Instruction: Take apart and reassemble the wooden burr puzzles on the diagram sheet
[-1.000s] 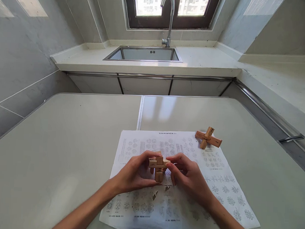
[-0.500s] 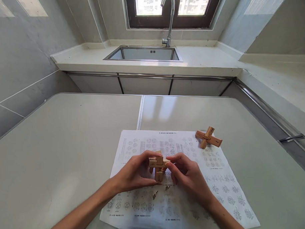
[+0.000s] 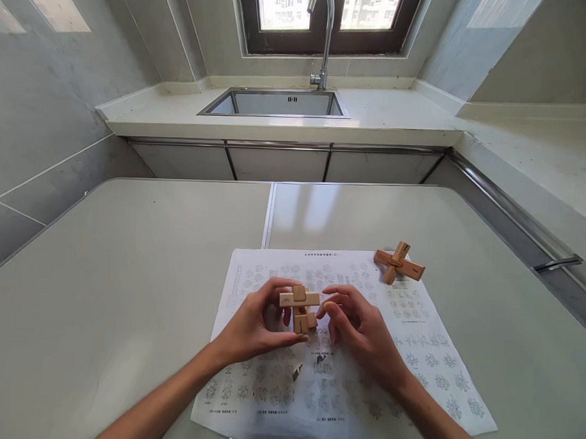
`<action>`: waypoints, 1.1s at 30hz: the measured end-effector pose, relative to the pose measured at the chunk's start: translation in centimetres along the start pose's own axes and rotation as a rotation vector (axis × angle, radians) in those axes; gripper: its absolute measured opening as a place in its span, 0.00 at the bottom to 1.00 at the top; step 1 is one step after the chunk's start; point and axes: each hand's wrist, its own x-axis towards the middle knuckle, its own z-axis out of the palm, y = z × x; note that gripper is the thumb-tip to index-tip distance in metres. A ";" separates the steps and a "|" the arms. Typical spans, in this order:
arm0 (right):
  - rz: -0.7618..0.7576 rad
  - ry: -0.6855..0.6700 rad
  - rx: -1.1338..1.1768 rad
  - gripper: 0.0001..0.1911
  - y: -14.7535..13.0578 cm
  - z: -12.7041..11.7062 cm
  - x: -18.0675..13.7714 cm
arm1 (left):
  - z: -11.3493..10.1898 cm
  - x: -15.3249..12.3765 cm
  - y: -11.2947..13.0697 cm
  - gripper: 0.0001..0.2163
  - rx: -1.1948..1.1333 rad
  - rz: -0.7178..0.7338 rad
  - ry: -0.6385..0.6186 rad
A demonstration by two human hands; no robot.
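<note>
My left hand [image 3: 255, 324] grips a small wooden interlocking puzzle [image 3: 299, 309] of crossed notched bars, held just above a printed instruction sheet [image 3: 413, 352]. Thumb below and fingers behind pinch the bars. My right hand [image 3: 356, 327] hovers right beside the puzzle with curled fingers; its fingertips are close to the puzzle's right end and whether they touch it cannot be made out. A second wooden cross puzzle [image 3: 398, 263], assembled, lies on the sheet's far right corner.
The sheet lies on a pale grey table [image 3: 128, 271] with a seam down its middle. Two tiny dark bits [image 3: 296, 372] rest on the paper near my wrists. Beyond the table are a counter with a steel sink [image 3: 278, 104], a tap [image 3: 323, 35] and a window.
The puzzle has been lifted slightly and turned in my left hand. My right fingers, which were pinching its right end, have come away from it.
</note>
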 end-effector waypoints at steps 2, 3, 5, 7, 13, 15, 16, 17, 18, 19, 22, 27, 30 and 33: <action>-0.059 0.039 -0.120 0.13 0.1 -0.1 0.0 | 0.0 0.1 0.0 0.29 -0.060 -0.027 0.077; -0.100 0.047 -0.192 0.11 0.2 -0.1 -0.1 | 0.0 0.2 0.0 0.30 -0.088 -0.040 0.117; -0.200 0.039 -0.335 0.08 0.4 -0.1 -0.1 | 0.0 0.3 -0.1 0.30 -0.139 -0.058 0.183; -0.302 0.018 -0.451 0.07 0.7 -0.1 -0.2 | 0.0 0.4 -0.3 0.31 -0.175 -0.070 0.220; -0.439 0.030 -0.655 0.14 1.3 0.1 -0.2 | 0.1 0.3 -0.3 0.31 -0.158 -0.073 0.211; -0.434 0.040 -0.707 0.12 1.3 0.1 -0.2 | 0.2 0.3 -0.2 0.31 -0.144 -0.066 0.201; -0.431 0.043 -0.723 0.10 1.3 0.1 -0.2 | 0.2 0.3 -0.1 0.30 -0.135 -0.062 0.199; -0.430 0.048 -0.731 0.08 1.4 0.1 -0.2 | 0.3 0.3 -0.1 0.30 -0.125 -0.060 0.198; -0.431 0.057 -0.734 0.06 1.4 0.1 -0.2 | 0.3 0.3 0.0 0.30 -0.115 -0.058 0.198; -0.432 0.070 -0.732 0.05 1.4 0.1 -0.1 | 0.3 0.3 0.0 0.30 -0.108 -0.055 0.198; -0.430 0.090 -0.719 0.09 1.4 0.1 -0.2 | 0.4 0.3 0.1 0.29 -0.102 -0.046 0.196; -0.416 0.061 -0.763 0.17 1.6 0.2 -0.2 | 0.3 0.3 0.0 0.30 -0.103 -0.036 0.191; -0.385 0.104 -0.819 0.17 1.6 0.4 0.0 | 0.3 0.3 -0.1 0.30 -0.098 -0.036 0.180; -0.380 0.140 -0.851 0.16 1.5 0.7 0.2 | 0.3 0.3 -0.2 0.30 -0.087 -0.030 0.168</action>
